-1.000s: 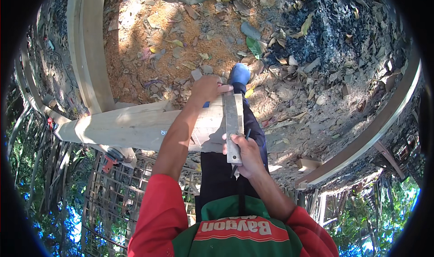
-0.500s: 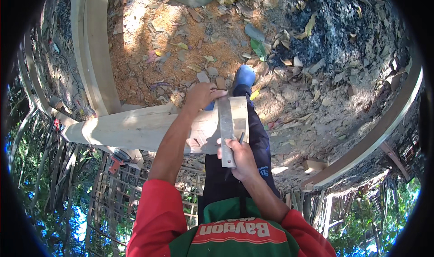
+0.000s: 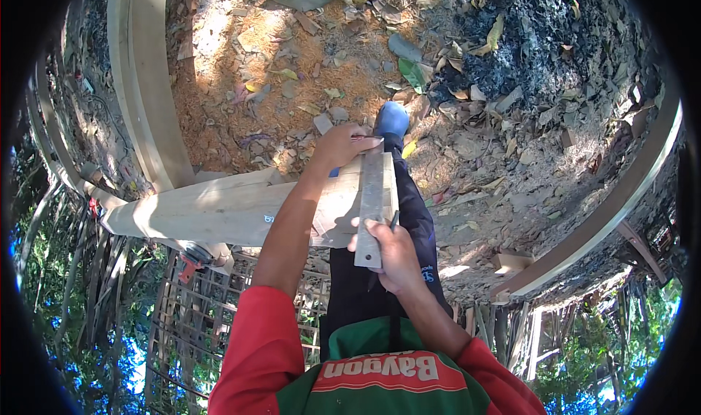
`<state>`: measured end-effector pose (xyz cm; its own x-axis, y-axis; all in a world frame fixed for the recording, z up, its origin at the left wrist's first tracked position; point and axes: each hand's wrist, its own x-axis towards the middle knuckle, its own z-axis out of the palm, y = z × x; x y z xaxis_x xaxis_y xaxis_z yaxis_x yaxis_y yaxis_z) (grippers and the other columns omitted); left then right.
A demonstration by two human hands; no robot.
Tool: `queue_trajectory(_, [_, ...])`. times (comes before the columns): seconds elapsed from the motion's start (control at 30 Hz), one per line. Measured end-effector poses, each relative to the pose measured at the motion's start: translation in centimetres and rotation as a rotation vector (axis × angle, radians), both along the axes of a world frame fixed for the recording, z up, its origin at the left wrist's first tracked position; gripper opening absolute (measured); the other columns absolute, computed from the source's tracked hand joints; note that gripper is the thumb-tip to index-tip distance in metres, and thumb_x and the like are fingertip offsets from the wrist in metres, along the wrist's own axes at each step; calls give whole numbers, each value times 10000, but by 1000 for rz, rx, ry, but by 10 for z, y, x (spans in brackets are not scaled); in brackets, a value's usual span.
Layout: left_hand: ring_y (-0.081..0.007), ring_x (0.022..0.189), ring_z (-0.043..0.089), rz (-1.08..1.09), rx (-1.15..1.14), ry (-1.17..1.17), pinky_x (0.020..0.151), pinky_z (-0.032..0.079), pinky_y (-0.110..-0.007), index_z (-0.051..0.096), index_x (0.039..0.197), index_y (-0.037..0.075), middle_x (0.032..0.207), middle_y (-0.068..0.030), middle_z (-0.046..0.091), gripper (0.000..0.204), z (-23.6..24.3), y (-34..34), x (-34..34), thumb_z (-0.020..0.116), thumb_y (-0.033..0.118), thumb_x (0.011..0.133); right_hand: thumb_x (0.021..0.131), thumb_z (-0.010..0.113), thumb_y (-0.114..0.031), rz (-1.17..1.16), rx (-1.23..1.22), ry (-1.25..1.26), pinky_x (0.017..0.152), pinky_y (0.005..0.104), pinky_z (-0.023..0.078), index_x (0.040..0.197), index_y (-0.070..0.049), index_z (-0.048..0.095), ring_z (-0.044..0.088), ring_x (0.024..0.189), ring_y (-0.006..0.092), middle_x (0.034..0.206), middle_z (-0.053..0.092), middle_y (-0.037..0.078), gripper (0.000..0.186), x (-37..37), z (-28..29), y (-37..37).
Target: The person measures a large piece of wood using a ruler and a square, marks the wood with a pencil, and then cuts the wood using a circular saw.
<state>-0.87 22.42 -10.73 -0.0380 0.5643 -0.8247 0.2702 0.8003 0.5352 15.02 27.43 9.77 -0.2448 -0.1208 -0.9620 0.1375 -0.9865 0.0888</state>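
Metal straightedge (image 3: 371, 196), gripped in the right hand (image 3: 396, 259), crossed the plank (image 3: 212, 209) beyond that grip; I found its tip shifted rightward, altering its slant. Left hand (image 3: 340, 148) touched that tip, closure unclear.

Grey metal ruler (image 3: 372, 192) lying across pale board (image 3: 212, 209)

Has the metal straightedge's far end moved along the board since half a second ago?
Yes. The far end of the metal straightedge has shifted to the right, closer to the right-hand end of the wooden board beneath it.
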Motion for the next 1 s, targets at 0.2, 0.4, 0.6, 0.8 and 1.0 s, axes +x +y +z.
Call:
queue_trajectory(0.2, [-295, 1017, 656, -46, -154, -96, 885, 486, -370, 665, 1179, 89, 1078, -176, 688, 573, 2, -12, 2, 641, 561, 854, 991, 477, -223, 111, 33, 19, 400, 208, 346, 1111, 22, 633, 556, 510, 75, 732, 671, 90, 315, 3, -5, -3])
queue_trajectory(0.4, [-304, 1093, 614, -75, -151, -125, 935, 462, -376, 602, 1291, 92, 1201, -196, 634, 677, 12, -9, 2, 662, 580, 826, 986, 489, -271, 249, 29, 13, 378, 201, 316, 1139, 25, 631, 541, 479, 65, 726, 672, 94, 363, 13, -1, 5])
queue_trajectory(0.6, [-295, 1142, 588, -29, -136, -137, 965, 447, -371, 576, 1332, 85, 1260, -184, 608, 721, 1, -18, 11, 680, 574, 812, 977, 501, -261, 190, 70, -48, 369, 201, 312, 1043, -18, 595, 534, 474, 58, 712, 663, 91, 270, 13, 0, 6])
queue_trajectory(0.8, [-290, 1106, 613, 39, -105, -199, 954, 452, -362, 584, 1320, 74, 1189, -183, 650, 648, -9, -25, 11, 663, 515, 852, 976, 491, -236, 150, 94, -7, 361, 196, 320, 996, -34, 569, 511, 456, 61, 697, 647, 82, 218, 9, 0, 3])
queue_trajectory(1.0, [-304, 1107, 612, -7, -135, -180, 955, 451, -368, 575, 1324, 59, 1195, -193, 645, 663, 0, -19, 11, 665, 514, 850, 1006, 476, -309, 125, 54, -76, 376, 200, 302, 1145, 7, 576, 476, 451, 58, 685, 629, 58, 359, 8, 2, 3])
